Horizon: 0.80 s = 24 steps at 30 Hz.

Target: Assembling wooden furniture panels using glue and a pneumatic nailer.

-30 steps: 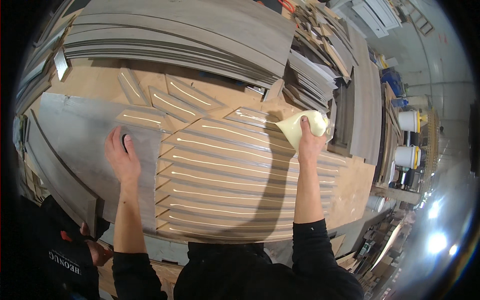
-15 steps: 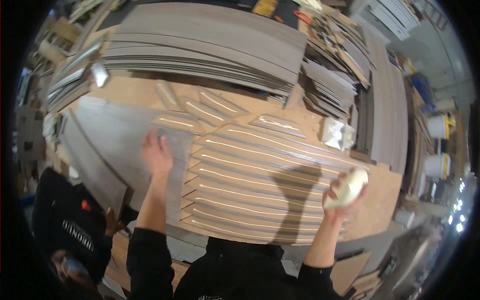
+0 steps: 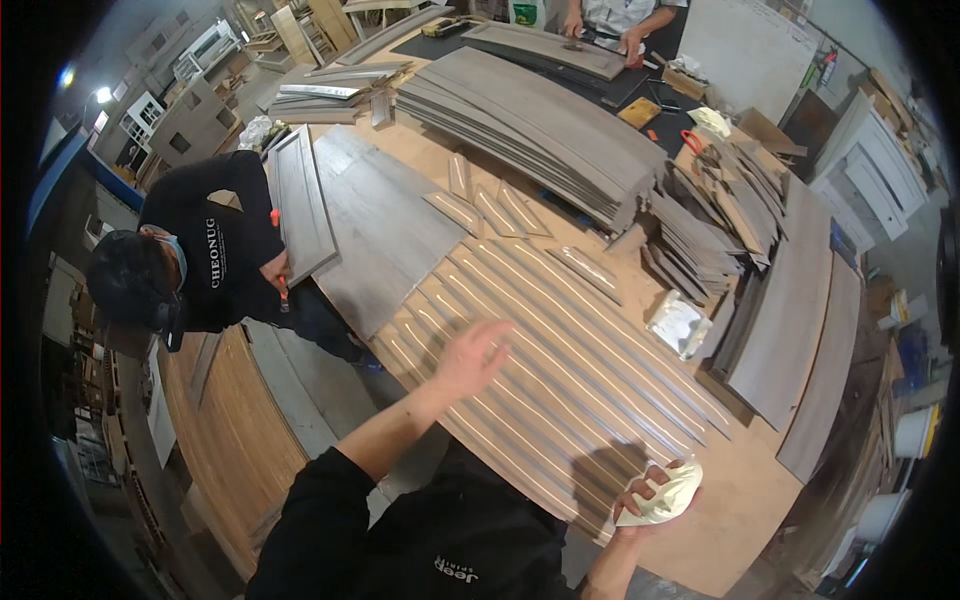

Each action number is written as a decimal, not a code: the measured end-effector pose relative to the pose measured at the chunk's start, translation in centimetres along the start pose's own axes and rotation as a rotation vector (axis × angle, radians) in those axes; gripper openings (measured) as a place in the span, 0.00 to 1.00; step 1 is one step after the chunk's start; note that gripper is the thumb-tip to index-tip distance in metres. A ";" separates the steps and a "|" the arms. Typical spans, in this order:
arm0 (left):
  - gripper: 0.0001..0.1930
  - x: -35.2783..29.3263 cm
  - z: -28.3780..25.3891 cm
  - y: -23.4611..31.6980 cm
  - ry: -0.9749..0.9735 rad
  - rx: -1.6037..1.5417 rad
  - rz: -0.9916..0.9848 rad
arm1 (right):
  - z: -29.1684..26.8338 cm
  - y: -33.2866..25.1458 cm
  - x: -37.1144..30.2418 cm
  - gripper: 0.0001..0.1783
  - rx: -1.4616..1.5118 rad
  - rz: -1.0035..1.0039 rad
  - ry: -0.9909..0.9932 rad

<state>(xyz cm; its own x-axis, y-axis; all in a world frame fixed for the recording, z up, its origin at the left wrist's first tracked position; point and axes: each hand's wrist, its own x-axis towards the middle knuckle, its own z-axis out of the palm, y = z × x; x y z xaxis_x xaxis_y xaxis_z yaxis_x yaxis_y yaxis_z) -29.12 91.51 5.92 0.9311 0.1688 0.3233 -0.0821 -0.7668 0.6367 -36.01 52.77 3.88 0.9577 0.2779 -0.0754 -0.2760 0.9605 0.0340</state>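
My right hand (image 3: 636,500) is wrapped around a soft pale-yellow squeeze bag (image 3: 675,492), above the near right end of a row of long grey strips (image 3: 560,345). The strips lie side by side on a brown board (image 3: 745,505), each with a cream-coloured bead of glue along it. My left hand (image 3: 472,360) is over the strips' left part, fingers apart and holding nothing. Beyond the row lie several short mitred strips (image 3: 495,210), also with beads. One short strip (image 3: 585,272) sits apart, near a white container (image 3: 680,323) smeared with white stuff.
Stacks of grey panels (image 3: 530,125) stand at the far side, with offcuts (image 3: 705,230) and long boards (image 3: 785,320) to the right. A grey sheet (image 3: 385,225) lies at left. There, a co-worker (image 3: 215,235) holds a brush beside a framed panel (image 3: 303,200). Another person's hands (image 3: 630,42) work at the back.
The view has swung left and up, showing more of the co-worker and the far workshop. My right hand still grips the bag; my left hand now hovers over the strips instead of the grey sheet.
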 end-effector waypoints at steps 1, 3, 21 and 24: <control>0.17 -1.0 0.9 1.4 -0.069 -0.007 0.038 | -0.1 -1.0 -0.9 0.38 0.005 0.048 -0.022; 0.18 -1.4 3.1 4.3 -0.132 -0.021 0.081 | -0.6 -3.2 -3.0 0.37 0.031 0.092 -0.044; 0.39 27.1 31.2 8.3 -0.492 0.511 0.694 | -10.5 -7.2 -13.0 0.41 -0.042 -0.586 0.283; 0.42 29.5 31.7 7.8 -0.668 0.364 0.710 | -8.6 -4.3 -13.2 0.44 0.074 -0.781 0.507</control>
<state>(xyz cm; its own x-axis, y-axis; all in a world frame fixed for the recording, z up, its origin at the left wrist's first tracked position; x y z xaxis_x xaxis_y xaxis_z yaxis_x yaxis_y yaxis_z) 8.98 70.94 -1.77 0.7270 -0.6864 0.0170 -0.6791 -0.7152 0.1656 -48.21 45.08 -3.85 0.7146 -0.4578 -0.5290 0.4539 0.8788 -0.1474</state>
